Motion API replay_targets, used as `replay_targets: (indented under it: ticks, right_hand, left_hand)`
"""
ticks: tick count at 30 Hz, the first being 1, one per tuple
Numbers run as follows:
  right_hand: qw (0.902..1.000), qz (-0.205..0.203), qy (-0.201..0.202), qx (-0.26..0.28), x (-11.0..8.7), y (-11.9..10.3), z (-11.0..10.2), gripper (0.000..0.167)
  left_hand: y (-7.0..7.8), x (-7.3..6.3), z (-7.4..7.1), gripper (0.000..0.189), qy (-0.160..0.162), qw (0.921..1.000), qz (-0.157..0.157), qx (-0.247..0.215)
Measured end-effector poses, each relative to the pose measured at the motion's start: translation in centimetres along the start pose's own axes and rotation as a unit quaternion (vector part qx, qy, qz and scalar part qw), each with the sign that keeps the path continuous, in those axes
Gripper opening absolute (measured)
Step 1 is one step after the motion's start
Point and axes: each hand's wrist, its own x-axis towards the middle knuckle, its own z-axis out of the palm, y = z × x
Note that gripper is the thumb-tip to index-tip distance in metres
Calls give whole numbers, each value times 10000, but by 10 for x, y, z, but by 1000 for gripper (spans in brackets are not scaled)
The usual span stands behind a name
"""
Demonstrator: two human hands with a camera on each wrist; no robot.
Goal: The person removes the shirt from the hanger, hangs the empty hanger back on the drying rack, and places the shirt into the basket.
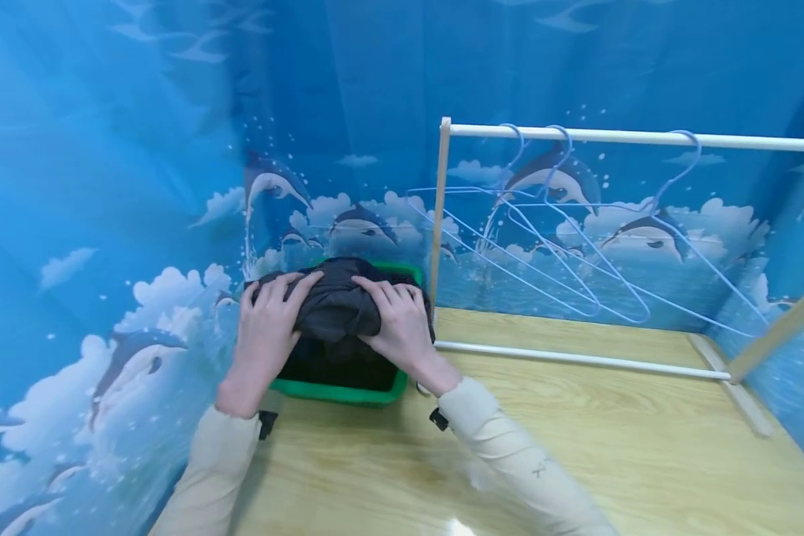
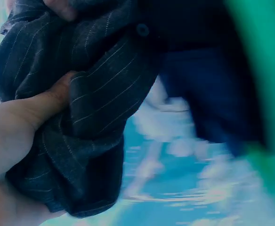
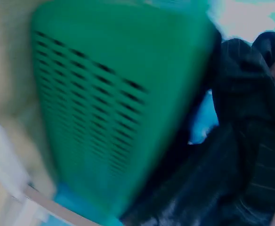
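A dark garment (image 1: 338,294) with thin pale pinstripes is bunched up over a green basket (image 1: 355,393). My left hand (image 1: 266,327) grips its left side, and in the left wrist view the thumb presses into the folds of the pinstriped cloth (image 2: 100,101). A small dark button (image 2: 142,29) shows on it there. On the other side, my right hand (image 1: 402,324) holds the garment with fingers over the top. More dark cloth (image 1: 338,363) lies inside the basket below. The right wrist view shows the basket's slotted wall (image 3: 95,99) beside the hanging cloth (image 3: 253,155).
To the right stands a rack with a white top rail (image 1: 610,135) and wooden posts (image 1: 438,216). Three lilac wire hangers (image 1: 693,246) hang from it. A lower white bar (image 1: 576,356) runs just above the wood-grain surface (image 1: 576,424). Dolphin-printed blue curtains (image 1: 141,186) enclose the space.
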Motion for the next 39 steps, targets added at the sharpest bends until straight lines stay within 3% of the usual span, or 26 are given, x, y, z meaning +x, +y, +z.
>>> replay_targets:
  ticks: [3,5,7,10,14,16,19,22,25,28,32,35,39]
  right_hand:
    - [9921,41,-1244,137,-13,6,15,86]
    - [9806,-42,-1939,289,-21,11,19,92]
    - [9703,-196,-2347,554,-26,16,18,96]
    - [9679,-425,-2321,862,-31,23,11,99]
    - [9721,-85,-2116,1010,-41,33,-3,92]
    - [9692,177,-2182,1126,-47,37,-8,82]
    - [9593,365,-2455,1344,-52,39,-12,67]
    - [9542,289,-2649,1358,-53,36,-11,59]
    - [9596,189,-2672,864,-50,27,-8,55]
    - [9603,0,-2790,-3,-47,17,-2,51]
    - [9455,-276,-3137,-833,-46,4,6,47]
    - [9388,-216,-3289,-1001,-46,0,8,46]
    - [9389,-1,-3326,-881,-49,0,8,48]
  left_hand:
    - [-15,-19,27,87,-851,9960,-133,-244]
    - [-25,-32,43,83,-1458,9870,-279,-622]
    - [-34,-40,51,79,-1883,9750,-417,-1108]
    - [-45,-46,48,76,-2086,9584,-473,-1892]
    - [-49,-47,31,85,-2182,9437,-370,-2458]
    - [-45,-48,21,93,-2321,9412,-477,-2409]
    - [-30,-48,15,96,-2509,9372,-889,-2254]
    - [-13,-46,23,82,-2542,9347,-1363,-2079]
    - [-3,-43,40,67,-2499,9386,-1606,-1753]
    - [2,-43,55,61,-2666,9444,-1564,-1122]
    - [6,-41,68,57,-2894,9464,-1332,-540]
    - [6,-39,69,55,-2926,9474,-1214,-448]
    - [6,-38,66,54,-2936,9464,-1206,-600]
